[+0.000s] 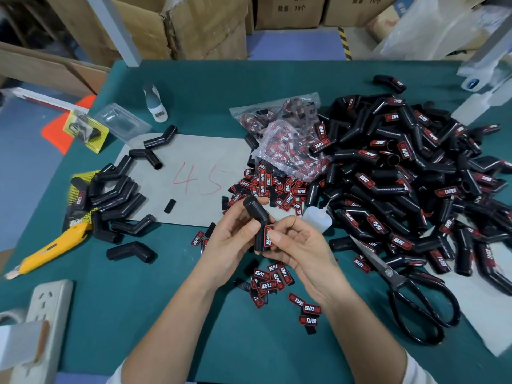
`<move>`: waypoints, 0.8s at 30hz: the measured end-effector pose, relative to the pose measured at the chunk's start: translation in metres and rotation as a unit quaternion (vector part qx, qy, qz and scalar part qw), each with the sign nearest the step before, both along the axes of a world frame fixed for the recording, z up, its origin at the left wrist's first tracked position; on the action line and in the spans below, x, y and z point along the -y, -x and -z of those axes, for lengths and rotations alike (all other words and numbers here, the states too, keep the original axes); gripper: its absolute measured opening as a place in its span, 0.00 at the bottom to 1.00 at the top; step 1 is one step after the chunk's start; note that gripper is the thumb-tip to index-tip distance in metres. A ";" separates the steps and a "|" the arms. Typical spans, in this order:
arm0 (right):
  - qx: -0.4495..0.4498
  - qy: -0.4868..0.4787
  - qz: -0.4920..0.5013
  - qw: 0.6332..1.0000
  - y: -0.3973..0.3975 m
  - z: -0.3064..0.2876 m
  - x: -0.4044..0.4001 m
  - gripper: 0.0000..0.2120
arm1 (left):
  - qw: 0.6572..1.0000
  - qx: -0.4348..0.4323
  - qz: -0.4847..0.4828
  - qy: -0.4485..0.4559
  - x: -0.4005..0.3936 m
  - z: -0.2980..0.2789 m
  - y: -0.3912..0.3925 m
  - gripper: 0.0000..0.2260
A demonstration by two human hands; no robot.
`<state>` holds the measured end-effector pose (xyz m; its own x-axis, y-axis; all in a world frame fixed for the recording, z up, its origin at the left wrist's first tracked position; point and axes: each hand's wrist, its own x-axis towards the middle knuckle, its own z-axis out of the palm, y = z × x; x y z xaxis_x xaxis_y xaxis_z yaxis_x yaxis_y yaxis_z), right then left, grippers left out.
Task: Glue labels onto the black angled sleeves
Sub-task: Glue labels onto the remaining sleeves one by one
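My left hand grips a black angled sleeve above the green table, its upper arm tilted up and left. My right hand pinches the sleeve's lower arm, with the thumb pressing a red-and-black label against it. Loose labels lie just below my hands, and more labels are heaped beyond them. A white glue bottle lies on its side right of my hands. Plain sleeves lie at the left. A big pile of labelled sleeves fills the right.
Black scissors lie at the right front, a yellow utility knife at the left. A grey sheet marked 45 covers the table's middle. Bags of labels, a power strip, a blister pack and cardboard boxes surround the work area.
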<state>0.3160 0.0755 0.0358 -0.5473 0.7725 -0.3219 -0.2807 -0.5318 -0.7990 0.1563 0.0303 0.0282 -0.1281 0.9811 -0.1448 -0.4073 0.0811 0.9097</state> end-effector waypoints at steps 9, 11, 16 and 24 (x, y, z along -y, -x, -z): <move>0.013 -0.005 0.001 1.000 -0.001 0.000 0.000 0.06 | 1.000 0.004 0.000 -0.001 0.000 0.001 -0.001 0.24; 0.013 -0.006 0.001 1.000 0.000 0.000 0.000 0.05 | 1.000 0.004 -0.003 0.000 0.000 0.000 -0.001 0.24; 0.010 -0.007 0.000 1.000 -0.001 0.000 -0.001 0.04 | 1.000 0.000 -0.007 0.003 -0.001 0.003 0.000 0.22; 0.003 -0.013 0.000 1.000 -0.002 -0.001 0.000 0.03 | 1.000 -0.008 -0.005 -0.005 -0.001 0.004 0.000 0.20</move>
